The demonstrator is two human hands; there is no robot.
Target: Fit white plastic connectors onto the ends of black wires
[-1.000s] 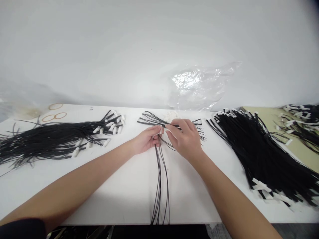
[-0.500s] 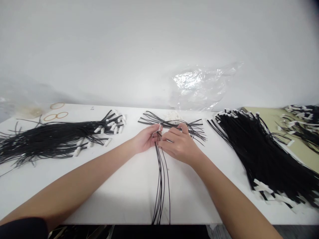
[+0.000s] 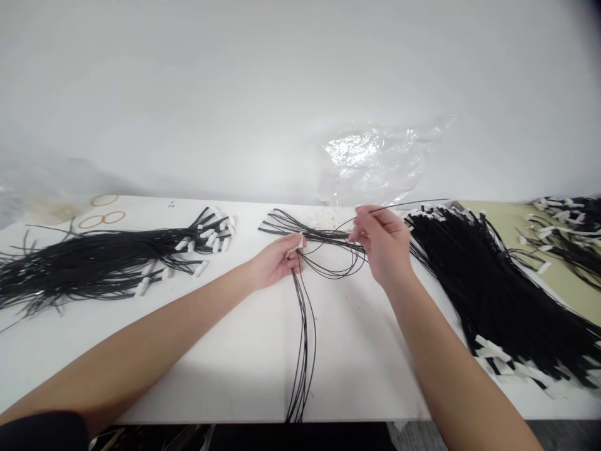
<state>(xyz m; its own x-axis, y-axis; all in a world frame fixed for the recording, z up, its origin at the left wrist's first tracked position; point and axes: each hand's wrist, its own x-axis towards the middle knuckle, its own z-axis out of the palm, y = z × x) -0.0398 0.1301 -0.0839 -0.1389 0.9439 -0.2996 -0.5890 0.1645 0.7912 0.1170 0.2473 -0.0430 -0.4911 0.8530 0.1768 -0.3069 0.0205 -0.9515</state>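
My left hand [image 3: 280, 260] is closed on a small white connector [image 3: 300, 240] at the middle of the table. From it several thin black wires [image 3: 303, 338] hang down over the front edge, while others loop to the right. Right of it, my right hand [image 3: 382, 241] pinches a black wire [image 3: 413, 202] whose free end sticks out to the right. Behind both hands lies a loose bunch of black wires [image 3: 282, 220], partly covered by my fingers. A little heap of white connectors [image 3: 323, 218] sits just beyond that bunch.
On the left lies a pile of black wires with white connectors [image 3: 107, 254]. A thick stack of black cables [image 3: 502, 300] fills the right side, with more on a yellowish board [image 3: 488, 213]. A clear plastic bag [image 3: 375, 163] and rubber bands [image 3: 104, 200] are at the back.
My right hand has moved away from my left, to the right and slightly back, and now holds out a wire. Some wires loop rightward. My left hand keeps its place.
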